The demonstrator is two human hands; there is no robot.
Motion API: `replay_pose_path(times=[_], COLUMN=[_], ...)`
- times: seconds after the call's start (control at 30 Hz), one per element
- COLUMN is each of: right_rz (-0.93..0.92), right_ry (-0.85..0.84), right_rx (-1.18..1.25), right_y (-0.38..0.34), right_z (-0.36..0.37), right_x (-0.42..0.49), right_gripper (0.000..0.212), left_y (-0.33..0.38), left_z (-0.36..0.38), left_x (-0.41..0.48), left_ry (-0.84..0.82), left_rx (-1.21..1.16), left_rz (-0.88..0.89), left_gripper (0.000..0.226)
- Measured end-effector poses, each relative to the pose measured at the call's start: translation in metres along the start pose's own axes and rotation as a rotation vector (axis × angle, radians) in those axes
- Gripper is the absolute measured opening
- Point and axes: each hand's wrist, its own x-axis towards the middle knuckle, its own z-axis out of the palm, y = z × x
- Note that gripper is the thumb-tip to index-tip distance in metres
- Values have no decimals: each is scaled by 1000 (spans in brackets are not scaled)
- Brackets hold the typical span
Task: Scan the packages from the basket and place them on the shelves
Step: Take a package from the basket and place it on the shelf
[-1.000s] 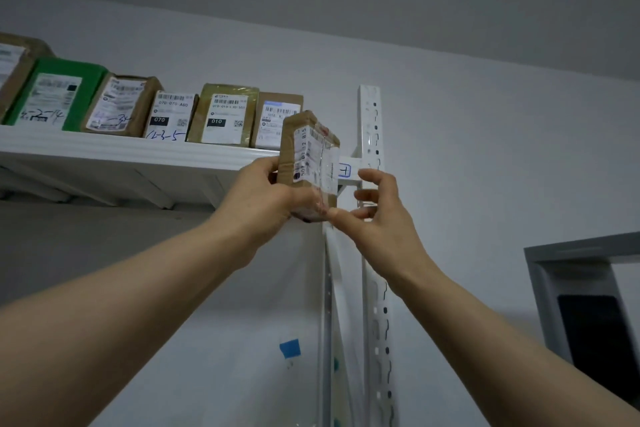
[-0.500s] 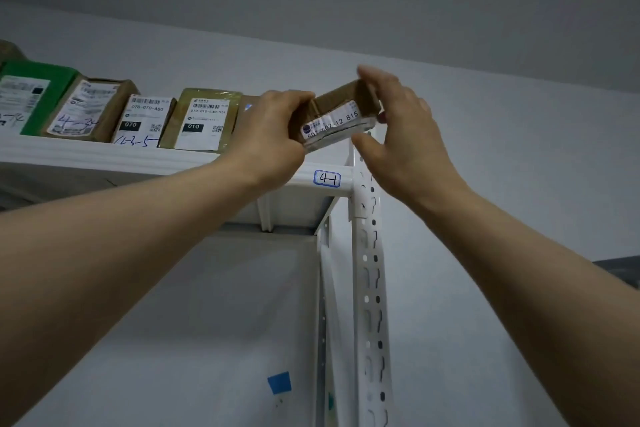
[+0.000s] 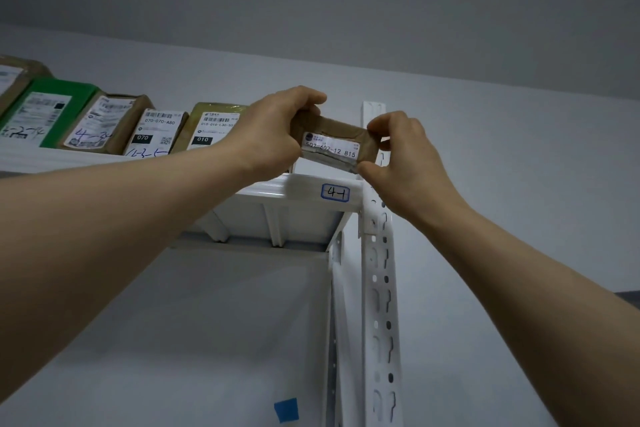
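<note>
You are holding a small brown package [image 3: 332, 146] up at the right end of the top shelf [image 3: 277, 189], its long side lying nearly level and tipped a little down to the right. Its white label faces you and reads 502-602-12 815. Whether its lower edge touches the shelf, you cannot tell from here.

Your left hand [image 3: 273, 135] grips the package's left end, fingers curled over the top. Your right hand [image 3: 401, 156] pinches the right end, thumb under the lower corner and fingers bent over the upper one. Both arms reach up from the bottom corners of the view.

Just below the package, the shelf's front edge carries a small tag [image 3: 335, 192] with a blue border and a handwritten 4-1. Just beside your right hand stands the white slotted post [image 3: 379, 253] that bears the shelf's right end.

To the left of your left hand, a row of other packages leans on the same shelf, labels toward you: an olive one [image 3: 214, 125] marked 010, a white-labelled one [image 3: 157, 132] marked 070, a brown one [image 3: 107, 123] with blue handwriting, and a green one [image 3: 45, 111]. Low on the wall, a scrap of blue tape [image 3: 286, 410] is stuck near the post.
</note>
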Motion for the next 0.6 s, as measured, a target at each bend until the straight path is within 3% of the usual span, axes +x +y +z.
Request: replay_pose_path(times=[0.17, 0.3, 0.47, 0.6], right_rz=[84, 312, 542, 571], right_ry=[11, 1, 12, 25], right_rx=[148, 496, 671, 752], right_y=[12, 22, 26, 22], right_z=[13, 19, 40, 53], right_x=[2, 2, 13, 28], right_gripper=[39, 38, 55, 27], left_y=[-4, -3, 0, -2], left_z=[3, 7, 19, 28], left_x=[4, 11, 14, 14], left_ry=[52, 125, 25, -51], left_rx=[7, -61, -180, -270], left_rz=[-35, -126, -312, -410], left_gripper=[81, 85, 82, 75])
